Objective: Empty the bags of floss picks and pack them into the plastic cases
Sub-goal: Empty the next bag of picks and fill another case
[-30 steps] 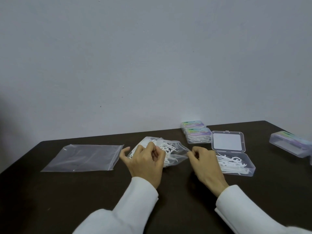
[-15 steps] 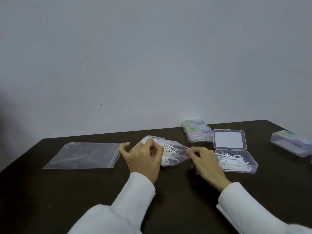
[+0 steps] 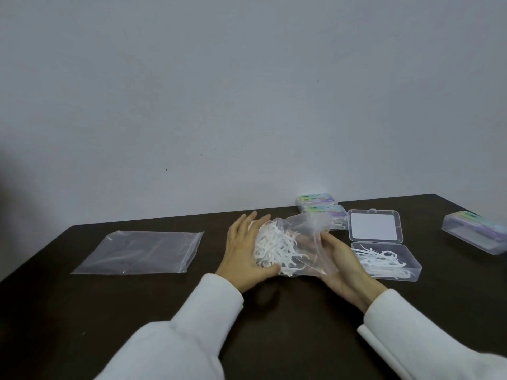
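Near the lower middle of the frame, the left hand (image 3: 244, 252) cups the full bag (image 3: 290, 248) of floss picks (image 3: 274, 248) with fingers nearly straight, while the right hand (image 3: 340, 259) curls round its other end just left of the open case (image 3: 385, 259), which is partly filled. If the bag's mouth tips too fast or off to one side, I judge the tangled picks could spill past the shallow case onto the tabletop (image 3: 82, 311). I count two bags, the other an empty bag (image 3: 140, 252) lying flat at left, and four cases: one open and three closed cases (image 3: 477, 231).
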Demonstrator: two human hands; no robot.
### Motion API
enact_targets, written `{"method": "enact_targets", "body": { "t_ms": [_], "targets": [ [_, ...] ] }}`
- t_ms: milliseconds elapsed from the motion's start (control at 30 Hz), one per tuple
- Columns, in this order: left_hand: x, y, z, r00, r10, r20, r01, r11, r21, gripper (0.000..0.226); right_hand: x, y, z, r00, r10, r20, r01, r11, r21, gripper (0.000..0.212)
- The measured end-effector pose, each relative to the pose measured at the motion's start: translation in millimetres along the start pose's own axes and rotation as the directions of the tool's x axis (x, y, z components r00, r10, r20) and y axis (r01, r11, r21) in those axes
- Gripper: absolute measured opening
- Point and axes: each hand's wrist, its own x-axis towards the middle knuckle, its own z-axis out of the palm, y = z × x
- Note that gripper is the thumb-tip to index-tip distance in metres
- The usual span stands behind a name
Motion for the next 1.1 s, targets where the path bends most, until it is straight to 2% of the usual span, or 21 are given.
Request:
{"method": "enact_targets", "body": {
  "t_ms": [167, 333, 400, 500, 567, 600, 667, 733, 833, 933, 1033, 1100],
  "targets": [
    [6, 4, -13, 0.991, 0.057, 0.120, -0.074, 0.987, 0.139, 0.119, -1, -7, -3, 0.994, 0.072, 0.080, -0.076, 0.996, 0.046, 0.044],
    [9, 10, -22, 0.972, 0.019, 0.233, -0.066, 0.979, 0.195, 0.119, -2, -7, -5, 0.998, 0.011, 0.064, -0.008, 0.998, -0.059, 0.037],
    [8, 10, -23, 0.984, 0.005, 0.181, -0.044, 0.977, 0.208, 0.109, -1, -9, -4, 0.999, -0.042, 0.028, 0.044, 0.994, -0.101, 0.032],
    [6, 9, -21, 0.998, 0.032, -0.061, -0.012, 0.951, 0.308, 0.088, 2, -10, -5, 0.995, -0.096, 0.031, 0.099, 0.985, -0.139, 0.029],
    [5, 6, -19, 0.985, 0.023, -0.169, 0.041, 0.929, 0.367, 0.085, 4, -10, -8, 0.990, -0.132, 0.045, 0.137, 0.980, -0.144, 0.023],
    [4, 5, -18, 0.982, 0.011, -0.189, 0.066, 0.915, 0.398, 0.084, 4, -9, -8, 0.988, -0.142, 0.062, 0.149, 0.979, -0.140, 0.021],
    [3, 1, -15, 0.980, -0.001, -0.197, 0.093, 0.882, 0.461, 0.084, 5, -8, -9, 0.981, -0.171, 0.096, 0.184, 0.971, -0.154, 0.034],
    [2, -1, -13, 0.983, -0.002, -0.182, 0.088, 0.881, 0.466, 0.089, 4, -7, -8, 0.967, -0.229, 0.109, 0.249, 0.939, -0.238, 0.041],
    [3, -3, -11, 0.991, 0.028, -0.133, 0.035, 0.892, 0.451, 0.104, 4, -5, -10, 0.934, -0.348, 0.086, 0.354, 0.858, -0.372, 0.029],
    [4, -4, -9, 0.983, 0.072, -0.170, 0.006, 0.906, 0.423, 0.096, 6, -5, -13, 0.901, -0.431, 0.047, 0.397, 0.778, -0.486, 0.022],
    [3, -8, -6, 0.960, 0.130, -0.248, -0.002, 0.888, 0.460, 0.081, 2, -4, -10, 0.908, -0.409, 0.092, 0.392, 0.751, -0.531, 0.022],
    [2, -13, -7, 0.951, 0.164, -0.262, 0.010, 0.830, 0.557, 0.085, 0, -4, -8, 0.921, -0.358, 0.156, 0.386, 0.777, -0.497, 0.029]
  ]
}}
